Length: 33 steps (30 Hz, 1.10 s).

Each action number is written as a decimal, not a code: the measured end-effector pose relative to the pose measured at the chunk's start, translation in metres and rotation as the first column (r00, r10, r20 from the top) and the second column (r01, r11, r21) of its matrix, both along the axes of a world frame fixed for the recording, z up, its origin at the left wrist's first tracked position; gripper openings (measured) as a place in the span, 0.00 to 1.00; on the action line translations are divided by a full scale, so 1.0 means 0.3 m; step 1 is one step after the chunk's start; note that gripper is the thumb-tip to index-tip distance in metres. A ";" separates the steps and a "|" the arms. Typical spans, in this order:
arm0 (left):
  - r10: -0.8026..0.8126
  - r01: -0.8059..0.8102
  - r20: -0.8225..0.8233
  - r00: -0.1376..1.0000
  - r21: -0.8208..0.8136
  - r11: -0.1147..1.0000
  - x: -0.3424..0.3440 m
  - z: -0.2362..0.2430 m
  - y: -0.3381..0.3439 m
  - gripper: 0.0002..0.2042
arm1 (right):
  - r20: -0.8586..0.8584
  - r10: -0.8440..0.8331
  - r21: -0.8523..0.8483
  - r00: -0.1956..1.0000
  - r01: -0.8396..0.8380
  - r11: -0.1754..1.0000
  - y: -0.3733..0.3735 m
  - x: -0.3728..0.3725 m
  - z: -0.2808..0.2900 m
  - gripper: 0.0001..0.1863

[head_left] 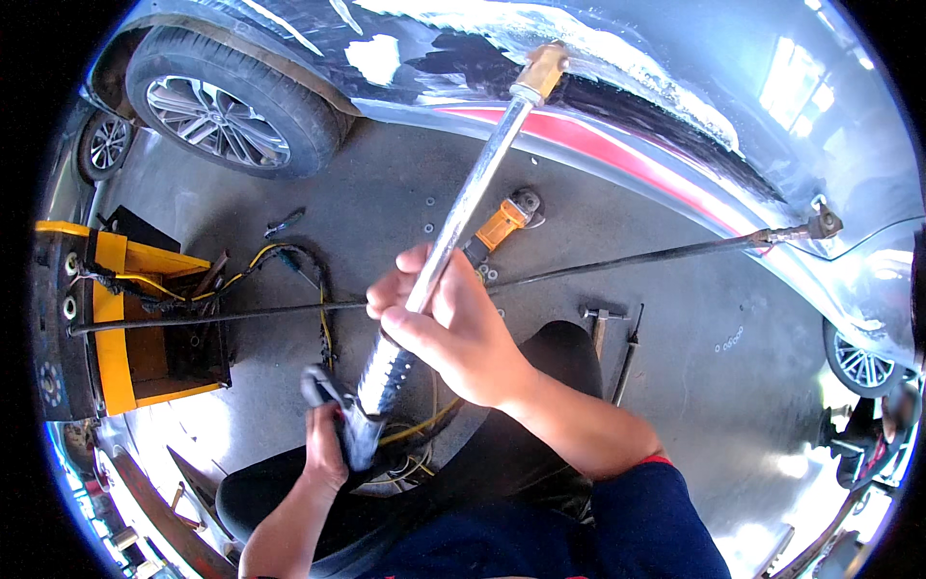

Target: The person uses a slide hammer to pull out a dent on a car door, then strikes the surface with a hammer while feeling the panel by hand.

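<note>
A dent puller gun (479,183) slants up and away from my lap, with a chrome shaft and a dark grip end. Its brass tip (542,72) meets, or is just in front of, the scraped door panel (617,43) of a grey car. My right hand (468,338) is closed round the middle of the shaft, thumb along it. Lower down, my left hand (326,446) grips the handle (323,386) beside the barrel; its fingers are partly hidden. A coil spring (388,372) shows on the barrel between my hands.
An orange angle grinder (498,227) and several washers lie on the floor below the door. A long rod (617,262) runs from the yellow-and-black machine (114,318) to a clamp (820,224) at the car's side. A hammer (600,330) and a thin bar (627,362) lie by my knee.
</note>
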<state>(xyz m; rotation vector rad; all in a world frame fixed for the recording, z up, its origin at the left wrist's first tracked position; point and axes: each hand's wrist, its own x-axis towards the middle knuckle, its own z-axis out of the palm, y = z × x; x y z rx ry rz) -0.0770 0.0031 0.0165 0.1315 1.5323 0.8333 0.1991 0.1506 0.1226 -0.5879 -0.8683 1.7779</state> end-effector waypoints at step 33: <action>-0.328 0.367 0.245 0.912 -0.138 0.920 0.188 -0.009 -0.034 0.23 | -0.036 -0.010 -0.181 0.999 0.003 0.983 0.003 0.058 0.002 0.10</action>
